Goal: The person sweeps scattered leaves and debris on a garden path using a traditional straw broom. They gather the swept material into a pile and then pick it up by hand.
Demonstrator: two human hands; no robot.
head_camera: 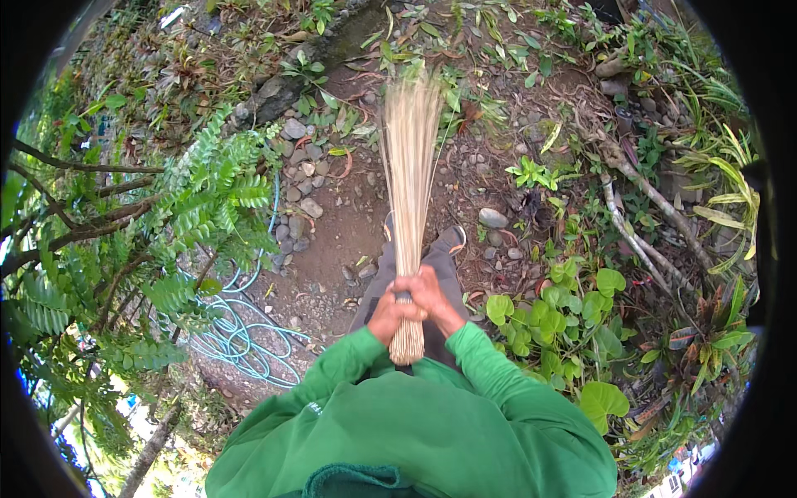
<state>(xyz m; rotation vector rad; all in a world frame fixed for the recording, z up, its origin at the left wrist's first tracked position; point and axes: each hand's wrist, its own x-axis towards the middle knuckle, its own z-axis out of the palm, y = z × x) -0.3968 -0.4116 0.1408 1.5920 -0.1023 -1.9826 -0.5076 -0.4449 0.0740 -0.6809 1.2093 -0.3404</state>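
Note:
A stick broom (411,168) of thin pale ribs points away from me, its splayed tips over the ground ahead. Both hands are wrapped around its bound end. My left hand (393,317) grips nearer the butt, and my right hand (424,291) sits just above it, touching it. Below my hands the cut butt ends (408,350) of the ribs stick out toward my green shirt. The tips look blurred against fallen leaves (473,93), and I cannot tell whether they touch the soil.
A light-blue hose (243,342) lies in loose coils on my left, below leafy branches (212,180). Stones (305,180) line the dirt's left side. A larger stone (493,218) is near my right shoe (457,239). Bare branches (654,205) and heart-leaved plants (560,311) stand at right.

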